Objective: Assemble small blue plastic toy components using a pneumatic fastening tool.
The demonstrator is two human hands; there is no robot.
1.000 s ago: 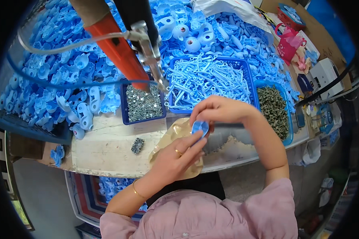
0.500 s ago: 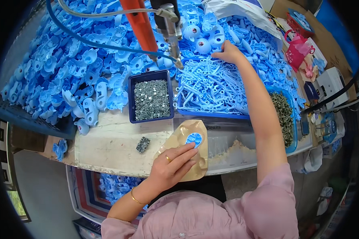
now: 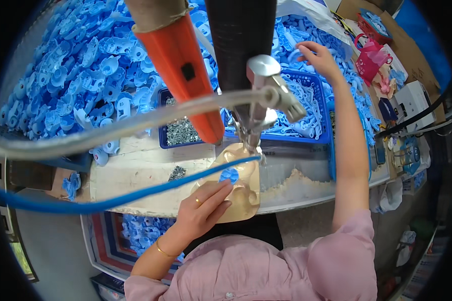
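My left hand (image 3: 204, 204) keeps its fingers together on a small round blue plastic part (image 3: 229, 175), pressing it against a beige moulded fixture (image 3: 246, 205) at the table's front edge. The palm and forearm come in from the lower left. Farther off to the right, my right hand (image 3: 320, 61) is over the heap of light-blue plastic parts (image 3: 331, 47). Its thumb and forefinger are apart beside the parts, and I see nothing gripped between them. An orange power screwdriver (image 3: 186, 75) and a black tool with a metal end (image 3: 253, 100) hang above the fixture.
A grey hose (image 3: 135, 118) and a blue hose (image 3: 110, 203) cross in front. Behind are a dark-blue tray of screws (image 3: 163, 140) and a blue basket (image 3: 326, 120) of thin blue pieces. A screw cluster (image 3: 177, 173) lies left of the fixture. More blue parts (image 3: 70, 75) fill the far left.
The hanging tools and hoses have swung nearer and lower, now over the fixture. My right hand has moved right and farther away, its fingers more spread. My left hand stays on the blue part.
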